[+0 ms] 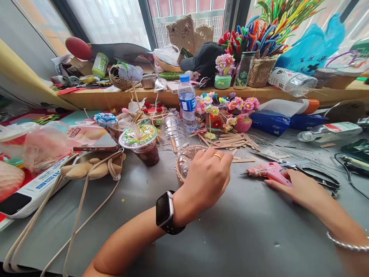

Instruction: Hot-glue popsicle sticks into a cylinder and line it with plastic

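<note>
My left hand (206, 179), with a gold ring and a black smartwatch on the wrist, rests over the near rim of a clear plastic cup wrapped in woven rattan (186, 159) and grips it. My right hand (296, 186) lies flat on the grey table, fingers touching the handle of a pink glue gun (266, 170) whose nozzle points left. Whether that hand grips the gun is unclear. Flat wooden sticks (233, 141) lie just beyond the cup.
A sealed drink cup with a straw (141, 143), a water bottle (186, 100), an empty clear bottle (173, 131), pipe-cleaner flowers (227, 105), scissors (317, 177), thin wires (300, 152), a tissue pack (271, 122) and a phone (95, 147) crowd the table's far side. A cluttered windowsill (95, 98) runs behind.
</note>
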